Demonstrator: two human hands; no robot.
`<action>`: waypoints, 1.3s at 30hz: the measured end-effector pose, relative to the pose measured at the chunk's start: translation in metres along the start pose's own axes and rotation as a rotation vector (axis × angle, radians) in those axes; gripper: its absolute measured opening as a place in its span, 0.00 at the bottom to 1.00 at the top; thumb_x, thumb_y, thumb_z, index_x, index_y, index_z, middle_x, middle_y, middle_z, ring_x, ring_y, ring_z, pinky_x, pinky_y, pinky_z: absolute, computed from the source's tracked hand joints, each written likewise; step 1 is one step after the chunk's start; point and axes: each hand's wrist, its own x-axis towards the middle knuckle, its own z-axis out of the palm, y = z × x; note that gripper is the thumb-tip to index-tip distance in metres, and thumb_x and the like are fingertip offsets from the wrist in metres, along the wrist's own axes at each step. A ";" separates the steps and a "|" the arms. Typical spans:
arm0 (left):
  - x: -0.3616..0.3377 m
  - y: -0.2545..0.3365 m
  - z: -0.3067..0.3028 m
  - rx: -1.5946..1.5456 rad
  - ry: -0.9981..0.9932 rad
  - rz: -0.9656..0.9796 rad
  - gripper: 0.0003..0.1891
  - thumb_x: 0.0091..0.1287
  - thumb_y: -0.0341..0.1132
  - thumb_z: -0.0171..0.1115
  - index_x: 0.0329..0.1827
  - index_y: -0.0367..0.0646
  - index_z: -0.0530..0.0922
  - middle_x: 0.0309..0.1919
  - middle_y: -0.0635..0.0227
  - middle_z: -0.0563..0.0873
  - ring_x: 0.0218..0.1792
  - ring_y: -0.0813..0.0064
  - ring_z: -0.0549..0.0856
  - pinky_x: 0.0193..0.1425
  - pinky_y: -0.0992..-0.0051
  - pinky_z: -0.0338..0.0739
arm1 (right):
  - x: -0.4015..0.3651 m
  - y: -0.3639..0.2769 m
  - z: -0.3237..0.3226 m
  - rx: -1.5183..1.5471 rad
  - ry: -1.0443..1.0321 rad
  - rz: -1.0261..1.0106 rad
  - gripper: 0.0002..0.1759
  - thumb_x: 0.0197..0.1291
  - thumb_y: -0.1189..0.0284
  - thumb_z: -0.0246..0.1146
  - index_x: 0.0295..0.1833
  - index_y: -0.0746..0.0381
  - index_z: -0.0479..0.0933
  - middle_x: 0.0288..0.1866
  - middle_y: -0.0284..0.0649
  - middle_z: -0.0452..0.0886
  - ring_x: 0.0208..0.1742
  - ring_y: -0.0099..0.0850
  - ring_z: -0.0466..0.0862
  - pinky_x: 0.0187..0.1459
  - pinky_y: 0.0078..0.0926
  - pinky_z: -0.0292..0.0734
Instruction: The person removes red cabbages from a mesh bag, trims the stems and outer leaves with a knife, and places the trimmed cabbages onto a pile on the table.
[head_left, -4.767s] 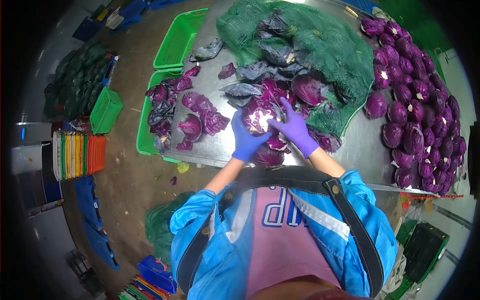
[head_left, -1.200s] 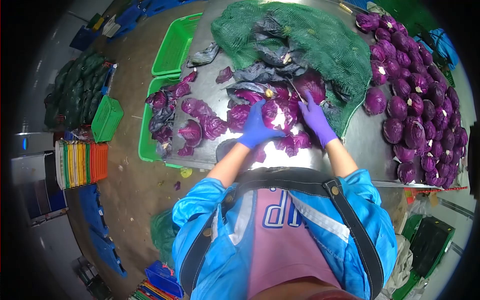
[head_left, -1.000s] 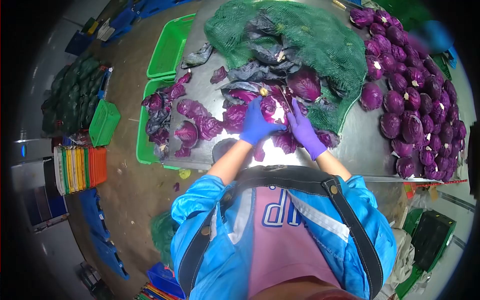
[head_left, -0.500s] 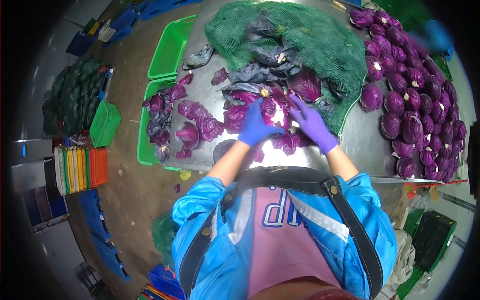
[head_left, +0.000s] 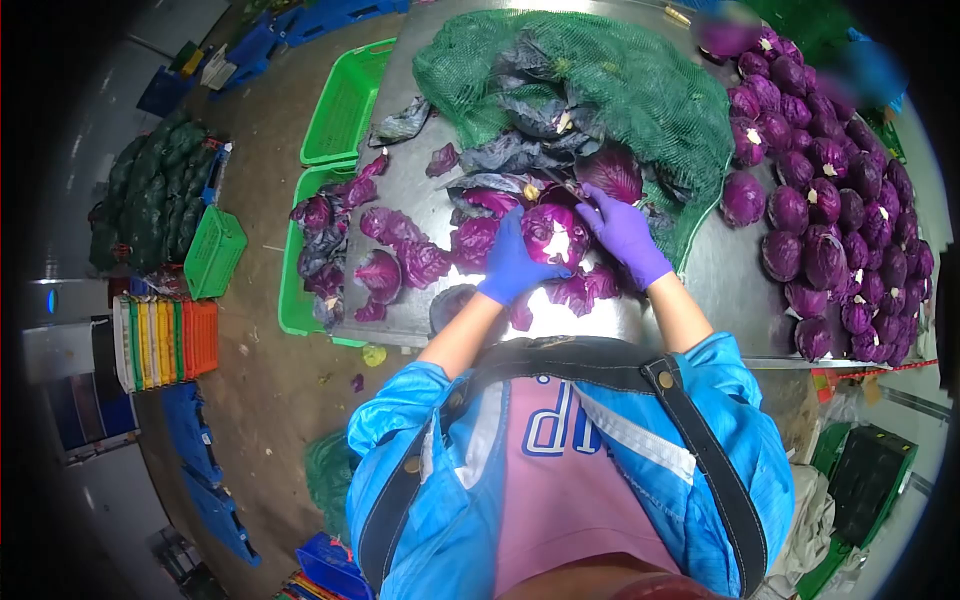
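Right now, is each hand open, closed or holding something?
Left hand: cupped against the cabbage, holding it.
Right hand: partly curled beside it; whether it grips anything cannot be told.

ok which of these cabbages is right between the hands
The purple cabbage with the white patch on top, the only one flanked by the left hand and right hand; the piled cabbages lie off to the person's right.
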 end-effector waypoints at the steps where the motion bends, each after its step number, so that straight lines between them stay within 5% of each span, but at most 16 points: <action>1: 0.000 -0.003 0.000 -0.047 0.003 0.008 0.66 0.28 0.53 0.82 0.69 0.30 0.52 0.64 0.46 0.62 0.66 0.55 0.65 0.70 0.64 0.62 | 0.001 -0.003 -0.005 -0.001 -0.009 -0.034 0.32 0.60 0.51 0.57 0.67 0.54 0.64 0.41 0.48 0.82 0.40 0.46 0.83 0.42 0.40 0.77; 2: -0.001 -0.008 0.000 -0.096 0.006 0.015 0.66 0.27 0.52 0.83 0.69 0.30 0.52 0.64 0.47 0.62 0.66 0.55 0.65 0.70 0.64 0.62 | 0.003 -0.010 -0.008 -0.028 -0.100 0.007 0.38 0.54 0.50 0.62 0.68 0.52 0.62 0.48 0.47 0.80 0.43 0.44 0.83 0.43 0.38 0.77; 5: -0.005 -0.025 -0.002 -0.204 -0.042 0.034 0.68 0.27 0.54 0.82 0.70 0.32 0.50 0.66 0.48 0.60 0.67 0.54 0.63 0.71 0.63 0.60 | 0.005 -0.014 0.001 -0.049 -0.136 -0.068 0.40 0.51 0.54 0.64 0.70 0.50 0.60 0.48 0.47 0.79 0.43 0.44 0.83 0.43 0.38 0.77; 13: -0.032 -0.053 -0.028 -0.473 -0.138 0.068 0.67 0.31 0.47 0.84 0.73 0.37 0.47 0.69 0.53 0.58 0.69 0.60 0.61 0.72 0.64 0.57 | 0.028 0.059 0.023 -0.158 -0.085 0.221 0.22 0.49 0.60 0.64 0.52 0.52 0.77 0.35 0.42 0.84 0.39 0.42 0.84 0.43 0.38 0.77; 17: -0.035 -0.048 -0.020 -0.224 0.093 0.266 0.64 0.36 0.47 0.80 0.72 0.35 0.44 0.69 0.48 0.56 0.71 0.54 0.57 0.74 0.59 0.53 | 0.007 -0.005 -0.002 0.263 -0.035 0.358 0.28 0.48 0.52 0.67 0.55 0.52 0.76 0.38 0.43 0.84 0.43 0.42 0.83 0.48 0.36 0.77; 19: -0.024 -0.026 -0.010 -0.120 0.168 0.274 0.60 0.37 0.49 0.78 0.71 0.34 0.50 0.67 0.47 0.59 0.69 0.52 0.58 0.72 0.56 0.54 | -0.004 -0.038 0.001 0.518 0.078 -0.012 0.34 0.45 0.50 0.70 0.58 0.53 0.74 0.47 0.44 0.81 0.50 0.41 0.82 0.52 0.35 0.75; 20: -0.020 -0.019 -0.011 0.029 0.119 0.254 0.59 0.36 0.50 0.78 0.69 0.33 0.53 0.64 0.46 0.62 0.67 0.50 0.62 0.70 0.56 0.57 | -0.005 -0.043 0.007 0.522 0.077 -0.008 0.34 0.45 0.50 0.70 0.58 0.53 0.74 0.47 0.44 0.81 0.50 0.41 0.82 0.52 0.35 0.75; 21: -0.012 -0.016 -0.009 0.178 0.070 0.240 0.57 0.34 0.50 0.78 0.67 0.32 0.57 0.62 0.45 0.66 0.64 0.48 0.65 0.67 0.55 0.60 | -0.005 -0.046 0.014 0.396 -0.002 -0.133 0.36 0.44 0.51 0.70 0.59 0.54 0.74 0.51 0.44 0.80 0.52 0.41 0.80 0.54 0.34 0.74; 22: 0.001 -0.013 -0.005 -0.042 0.092 0.272 0.54 0.33 0.51 0.77 0.64 0.32 0.62 0.56 0.46 0.71 0.58 0.48 0.70 0.63 0.56 0.64 | -0.005 -0.046 0.019 0.266 -0.076 -0.254 0.37 0.43 0.51 0.71 0.60 0.54 0.73 0.55 0.43 0.78 0.55 0.40 0.79 0.55 0.34 0.73; 25: -0.006 -0.012 -0.006 -0.102 0.170 0.244 0.55 0.33 0.51 0.77 0.65 0.33 0.62 0.55 0.46 0.72 0.57 0.49 0.72 0.63 0.58 0.66 | 0.004 -0.032 0.024 0.327 -0.248 -0.232 0.36 0.43 0.52 0.71 0.59 0.54 0.74 0.57 0.42 0.77 0.57 0.40 0.78 0.57 0.33 0.72; 30: -0.011 -0.019 -0.018 -0.073 0.095 0.187 0.58 0.32 0.51 0.78 0.69 0.39 0.58 0.63 0.44 0.65 0.64 0.47 0.66 0.69 0.57 0.59 | 0.029 0.007 0.033 0.352 -0.279 0.050 0.27 0.46 0.58 0.68 0.53 0.56 0.77 0.42 0.43 0.82 0.44 0.43 0.83 0.49 0.36 0.76; 32: -0.015 -0.024 -0.020 0.068 0.090 0.222 0.58 0.33 0.51 0.79 0.70 0.39 0.57 0.62 0.46 0.67 0.62 0.49 0.68 0.67 0.58 0.62 | 0.027 0.026 0.040 -0.111 -0.146 0.047 0.24 0.48 0.62 0.66 0.51 0.59 0.77 0.36 0.43 0.83 0.38 0.42 0.83 0.44 0.35 0.77; 35: -0.011 -0.028 -0.027 0.161 0.079 0.249 0.57 0.33 0.51 0.79 0.69 0.39 0.58 0.60 0.48 0.70 0.61 0.50 0.71 0.66 0.59 0.64 | 0.011 0.029 0.035 0.041 -0.240 0.160 0.24 0.47 0.60 0.67 0.51 0.60 0.77 0.36 0.44 0.83 0.38 0.38 0.84 0.44 0.33 0.77; 37: -0.016 -0.030 -0.031 0.118 0.043 0.224 0.56 0.33 0.50 0.79 0.68 0.40 0.60 0.59 0.48 0.70 0.60 0.51 0.71 0.66 0.59 0.65 | -0.004 0.022 0.038 0.337 -0.253 0.172 0.32 0.46 0.60 0.70 0.58 0.59 0.74 0.45 0.46 0.82 0.40 0.35 0.84 0.45 0.32 0.78; 39: -0.010 -0.032 -0.034 -0.026 -0.041 0.102 0.58 0.32 0.55 0.78 0.69 0.43 0.59 0.65 0.41 0.63 0.66 0.44 0.63 0.70 0.55 0.59 | -0.017 -0.019 0.012 0.689 -0.410 0.092 0.43 0.44 0.62 0.74 0.67 0.60 0.65 0.65 0.43 0.71 0.64 0.34 0.72 0.64 0.28 0.66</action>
